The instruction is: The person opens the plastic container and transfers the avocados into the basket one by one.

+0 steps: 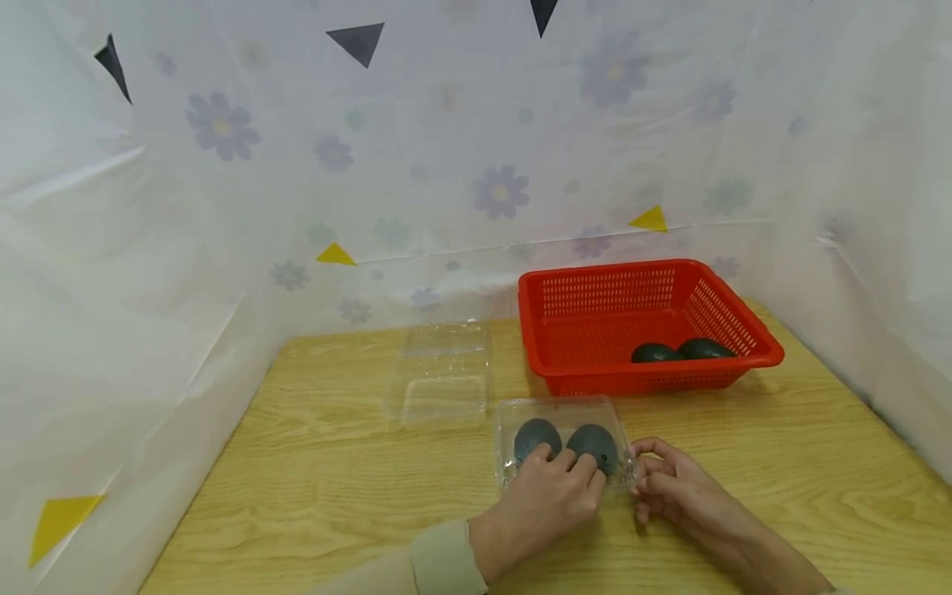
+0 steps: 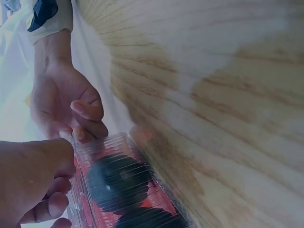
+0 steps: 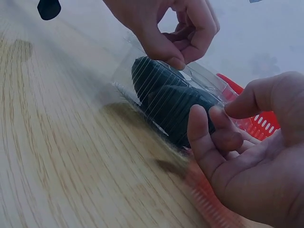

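Note:
Two dark green avocados [image 1: 592, 447] sit side by side in a clear plastic clamshell box [image 1: 554, 406] on the table. My left hand [image 1: 548, 502] reaches over the box's near side with bent fingers, and its thumb meets the rim in the right wrist view. At the near right corner, my right hand [image 1: 680, 487] pinches the box's edge between thumb and finger. Through the ribbed wall, the right wrist view shows both avocados [image 3: 173, 111]. Fingers partly hide the box's near edge, so I cannot tell whether its lid is fastened.
A red perforated basket [image 1: 531, 330] stands behind the box, with two more avocados [image 1: 656, 354] at its near right. Left of it lies another clear plastic box [image 1: 444, 397], apparently opened out. A pale flowered sheet [image 1: 416, 165] surrounds the wooden table [image 1: 335, 471] at the back and sides.

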`<state>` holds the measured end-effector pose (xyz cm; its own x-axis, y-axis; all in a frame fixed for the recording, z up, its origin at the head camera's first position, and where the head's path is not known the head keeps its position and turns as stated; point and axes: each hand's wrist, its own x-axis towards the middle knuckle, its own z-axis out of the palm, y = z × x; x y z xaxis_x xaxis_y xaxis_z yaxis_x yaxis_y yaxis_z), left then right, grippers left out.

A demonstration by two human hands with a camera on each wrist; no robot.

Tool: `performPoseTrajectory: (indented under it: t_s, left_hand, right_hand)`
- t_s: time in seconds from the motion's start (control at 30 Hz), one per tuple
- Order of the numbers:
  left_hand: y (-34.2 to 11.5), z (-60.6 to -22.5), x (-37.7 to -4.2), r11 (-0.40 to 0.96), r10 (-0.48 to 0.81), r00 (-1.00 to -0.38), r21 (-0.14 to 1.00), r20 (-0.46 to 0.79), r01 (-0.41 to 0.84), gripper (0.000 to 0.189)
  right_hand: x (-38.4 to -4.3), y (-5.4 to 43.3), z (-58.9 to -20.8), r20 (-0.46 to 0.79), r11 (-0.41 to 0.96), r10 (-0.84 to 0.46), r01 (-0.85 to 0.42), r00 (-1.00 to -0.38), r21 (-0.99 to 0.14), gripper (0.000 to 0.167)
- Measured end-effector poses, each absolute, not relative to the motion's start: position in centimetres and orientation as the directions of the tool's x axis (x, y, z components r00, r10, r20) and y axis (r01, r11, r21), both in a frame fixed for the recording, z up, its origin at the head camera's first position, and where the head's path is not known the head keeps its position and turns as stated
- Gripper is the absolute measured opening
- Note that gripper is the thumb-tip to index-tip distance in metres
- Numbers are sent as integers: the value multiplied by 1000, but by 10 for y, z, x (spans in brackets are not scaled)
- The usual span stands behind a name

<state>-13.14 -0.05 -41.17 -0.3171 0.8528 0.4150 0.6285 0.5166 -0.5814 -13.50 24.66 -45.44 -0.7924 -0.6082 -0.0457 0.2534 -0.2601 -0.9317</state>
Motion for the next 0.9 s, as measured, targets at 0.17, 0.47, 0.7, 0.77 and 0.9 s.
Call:
performPoseTrajectory:
  t_s: [0.17, 0.47, 0.7, 0.77, 0.9]
  left_hand:
    - [-1, -411, -133, 470, 882, -311, -604, 354, 644, 14]
    - [-1, -399, -138, 533, 835, -280, -570, 473, 625, 18]
    - [-6, -368, -160, 631, 692, -121, -516, 712, 578, 22]
    - [-9, -366, -163, 641, 677, -110, -510, 727, 574, 26]
    - [-16, -363, -165, 640, 682, -145, -489, 717, 592, 19]
  right_hand:
    - [-135, 243, -454, -82, -206, -582, 244, -809, -948, 30]
    - [-132, 237, -448, -86, -180, -538, 214, -839, -960, 28]
    - [-131, 237, -447, -127, -138, -488, 220, -863, -966, 27]
    - [-131, 238, -447, -137, -131, -493, 229, -859, -965, 26]
    - [-132, 239, -446, -151, -108, -498, 233, -854, -966, 25]
